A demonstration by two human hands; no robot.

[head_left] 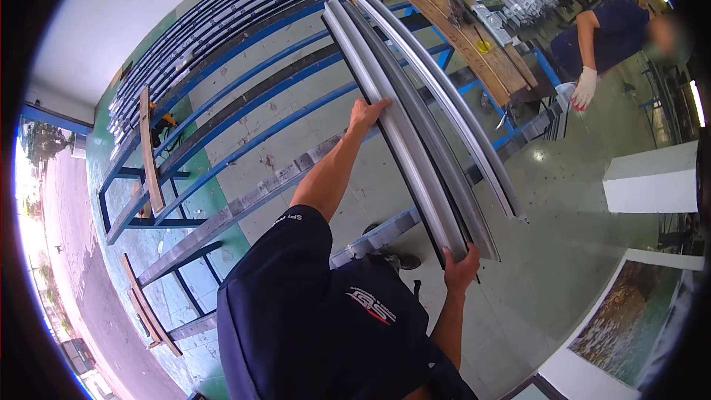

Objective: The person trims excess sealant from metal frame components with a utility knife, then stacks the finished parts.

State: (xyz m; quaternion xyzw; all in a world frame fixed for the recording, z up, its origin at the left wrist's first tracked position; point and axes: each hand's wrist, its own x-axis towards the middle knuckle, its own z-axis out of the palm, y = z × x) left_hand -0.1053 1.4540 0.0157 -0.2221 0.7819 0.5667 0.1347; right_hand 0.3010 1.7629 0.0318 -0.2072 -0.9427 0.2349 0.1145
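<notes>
- The bar [402,137] is lying between the two hands, its long axis slanting from the upper centre of the frame to just right of centre in the lower half.
- The left hand [366,115] is holding the bar's left edge above mid-frame, thumb lying across the upper face; its other fingers are mostly hiding, so their exact curl cannot be told.
- The right hand [461,268] is closing round the bar's lower end, thumb and forefinger standing slightly apart; whether it is also touching the grey bar [453,181] cannot be told.
- The right hand is sitting nearer an end; the left is sitting well up the length, nearer the upper end than the right is.
- The grey bar is running alongside, just right of the bar, with a dark strip showing between them; the outer bar [449,96] is lying farther right, roughly parallel.
- The bar is looking long, narrow and silvery, with lengthwise ridges, a pale sheen and a black left edge; the lens is bending its outline.
- The rack [270,172] is stretching beneath and to the left; whether it is bearing the bar's weight cannot be told.
</notes>
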